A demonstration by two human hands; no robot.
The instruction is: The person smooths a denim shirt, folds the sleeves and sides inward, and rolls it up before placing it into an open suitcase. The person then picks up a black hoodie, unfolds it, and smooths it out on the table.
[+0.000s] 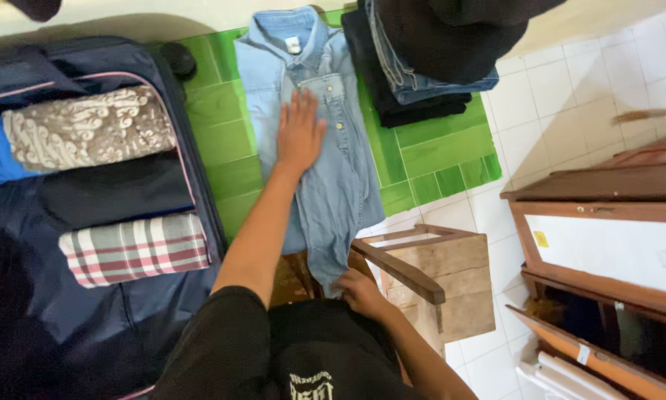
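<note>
— How does each grip stand?

— The left hand [300, 133] lies flat, fingers spread, palm pressed on the middle of the light-blue denim shirt [325, 148], just left of its button row. The right hand [360, 292] is closed on the shirt's lower hem, pinching the cloth near the person's lap.

— And where is the shirt?

— It is laid lengthwise on a green mat [437, 152] on the floor, collar at the far end, sides folded inward into a narrow strip, its hem reaching off the mat toward the person.

— What lies around it?

— Just right of the collar sits a stack of folded dark clothes and jeans [414, 81]. To the left an open navy suitcase [111, 318] holds a patterned brown-and-white roll [88, 130], a dark folded garment [114, 194] and a plaid roll [134, 249]. Beside the right hand stands a small wooden stool [440, 278] on white tiles, with a wooden cabinet [607, 222] farther right.
</note>
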